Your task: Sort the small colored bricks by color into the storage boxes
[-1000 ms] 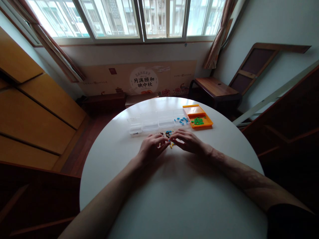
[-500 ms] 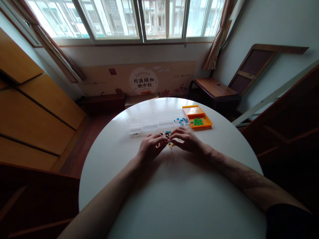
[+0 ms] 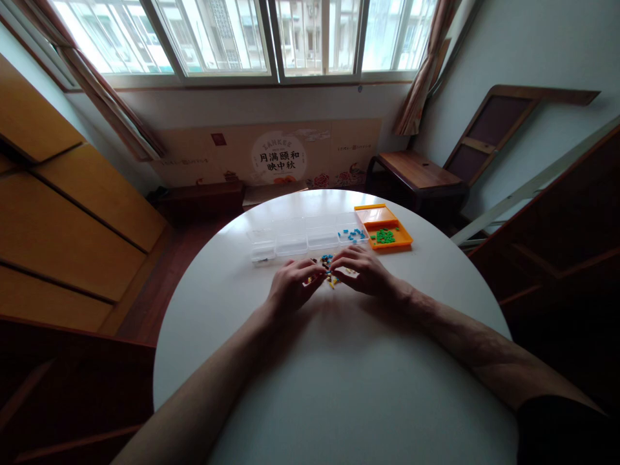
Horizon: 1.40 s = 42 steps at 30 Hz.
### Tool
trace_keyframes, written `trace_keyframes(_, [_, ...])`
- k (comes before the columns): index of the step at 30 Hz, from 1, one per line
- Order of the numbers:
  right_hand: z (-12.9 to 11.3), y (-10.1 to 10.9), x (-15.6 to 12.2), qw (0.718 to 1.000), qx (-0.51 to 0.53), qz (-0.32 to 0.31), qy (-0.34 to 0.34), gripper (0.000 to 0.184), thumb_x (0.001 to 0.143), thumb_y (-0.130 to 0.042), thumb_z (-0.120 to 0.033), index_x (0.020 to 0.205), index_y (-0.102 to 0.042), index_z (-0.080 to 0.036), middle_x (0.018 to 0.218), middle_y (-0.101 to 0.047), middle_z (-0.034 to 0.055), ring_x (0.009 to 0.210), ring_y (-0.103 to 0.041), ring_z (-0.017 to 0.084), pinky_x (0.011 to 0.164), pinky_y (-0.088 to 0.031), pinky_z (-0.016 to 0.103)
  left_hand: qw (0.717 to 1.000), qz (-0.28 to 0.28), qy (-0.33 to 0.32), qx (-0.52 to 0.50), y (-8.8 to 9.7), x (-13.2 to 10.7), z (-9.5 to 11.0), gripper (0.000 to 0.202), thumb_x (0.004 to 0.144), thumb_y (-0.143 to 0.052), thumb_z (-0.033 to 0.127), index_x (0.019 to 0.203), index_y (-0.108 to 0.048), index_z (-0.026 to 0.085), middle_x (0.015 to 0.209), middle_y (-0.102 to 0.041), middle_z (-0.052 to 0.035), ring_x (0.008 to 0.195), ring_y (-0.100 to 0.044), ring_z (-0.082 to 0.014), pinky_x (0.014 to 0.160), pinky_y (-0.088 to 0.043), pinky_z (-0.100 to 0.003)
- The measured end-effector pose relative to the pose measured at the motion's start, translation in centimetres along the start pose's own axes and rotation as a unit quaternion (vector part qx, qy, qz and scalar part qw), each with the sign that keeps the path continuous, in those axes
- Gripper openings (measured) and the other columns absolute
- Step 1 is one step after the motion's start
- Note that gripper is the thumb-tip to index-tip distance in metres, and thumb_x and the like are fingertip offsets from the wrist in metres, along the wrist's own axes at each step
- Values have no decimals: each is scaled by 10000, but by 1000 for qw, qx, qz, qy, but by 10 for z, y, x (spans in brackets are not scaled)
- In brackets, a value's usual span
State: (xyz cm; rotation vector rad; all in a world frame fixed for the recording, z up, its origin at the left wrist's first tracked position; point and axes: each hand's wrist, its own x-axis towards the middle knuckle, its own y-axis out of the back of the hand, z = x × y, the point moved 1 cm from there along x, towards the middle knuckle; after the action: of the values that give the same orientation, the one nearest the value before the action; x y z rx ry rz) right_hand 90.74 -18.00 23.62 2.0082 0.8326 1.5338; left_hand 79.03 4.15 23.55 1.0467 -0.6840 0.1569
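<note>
Little has moved since the earlier frame: I see the bare left hand (image 3: pixel 296 283) and right hand (image 3: pixel 362 270) curled nearly together, whether pinching anything I cannot tell, at loose multicoloured plastic pieces (image 3: pixel 326 258) on the round white tabletop (image 3: pixel 363 387), where careless brushing could scatter them.

Refer to the long beige printed panel (image 3: pixel 184 142) below the metal-framed window (image 3: pixel 320 39) ahead of you. On its white circular emblem (image 3: pixel 279 158), you can read two lines of black Chinese characters: "月满颐和" above, "映中秋" below. Pale Latin capitals arch over them, apparently ending in "ANKEE"; the first letter is unclear. The small dark-red square label (image 3: pixel 219 139) and the thin side lettering are illegible.
</note>
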Motion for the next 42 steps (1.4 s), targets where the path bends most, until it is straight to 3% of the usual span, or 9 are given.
trace_keyframes(7, [5,8,0,998,-37,52,-22,43,1053,-704,-245,1055,-736,-272,1052,-805,39,987,-706,246,935,-572,434,999,-5,37,14,3,2,5,113,1054,-704,338,1042,-787,263,1031,-803,-18,911,-746,-192,887,-528,-352])
trace_keyframes(10, [18,17,-2,984,-78,131,-91,73,1065,-672,-274,1040,-740,-266,1030,-791,47,989,-693,262,948,-568,449,999,-6,46,28,5,2,5,131,1050,-699,360,1054,-769,250,1087,-790,-43,1003,-730,-234,942,-534,-392])
trace_keyframes(13, [38,22,-8,949,-162,182,-201,140,1072,-648,-344,1060,-749,-247,1058,-787,69,1034,-677,297,1000,-533,481,998,-10,55,31,5,3,4,125,1048,-692,353,1048,-757,247,1094,-781,-50,1025,-717,-248,956,-535,-407])
trace_keyframes(16, [54,21,-16,928,-217,155,-259,201,1056,-656,-380,1124,-752,-218,1113,-785,100,1075,-665,327,1020,-501,491,998,-16,60,25,5,2,4,115,1045,-695,345,1063,-754,248,1108,-775,-51,1003,-715,-241,942,-541,-400])
trace_keyframes(20, [55,17,-18,937,-198,121,-261,147,1036,-652,-315,1088,-751,-220,1104,-779,104,1077,-664,332,1001,-509,492,998,-19,60,21,5,2,3,108,1040,-705,342,1073,-752,250,1125,-770,-49,1000,-716,-237,940,-544,-394])
trace_keyframes(23, [48,16,-16,962,-137,89,-218,90,1014,-656,-254,1017,-745,-238,1053,-768,84,1034,-670,308,978,-532,482,997,-22,64,20,5,1,2,103,1041,-706,338,1080,-752,254,1135,-766,-47,1016,-718,-240,950,-543,-397])
trace_keyframes(26, [39,16,-13,988,-54,12,-141,97,964,-680,-177,976,-739,-253,1030,-767,55,1003,-683,274,979,-553,455,997,-25,65,20,6,1,2,103,1040,-710,335,1082,-751,251,1132,-766,-44,1004,-717,-240,951,-539,-405])
trace_keyframes(30, [29,18,-13,993,-21,-57,-98,162,892,-717,-111,935,-748,-263,1040,-775,41,1013,-693,258,991,-558,427,997,-26,64,17,6,2,3,101,1034,-713,332,1082,-750,252,1121,-768,-44,989,-717,-236,934,-543,-396])
trace_keyframes(42, [34,18,-15,991,26,-55,-122,78,964,-748,-200,916,-780,-252,1049,-784,49,983,-719,237,980,-545,421,997,-30,75,15,8,3,6,108,1033,-701,335,1074,-756,251,1129,-765,-51,990,-719,-235,937,-556,-392])
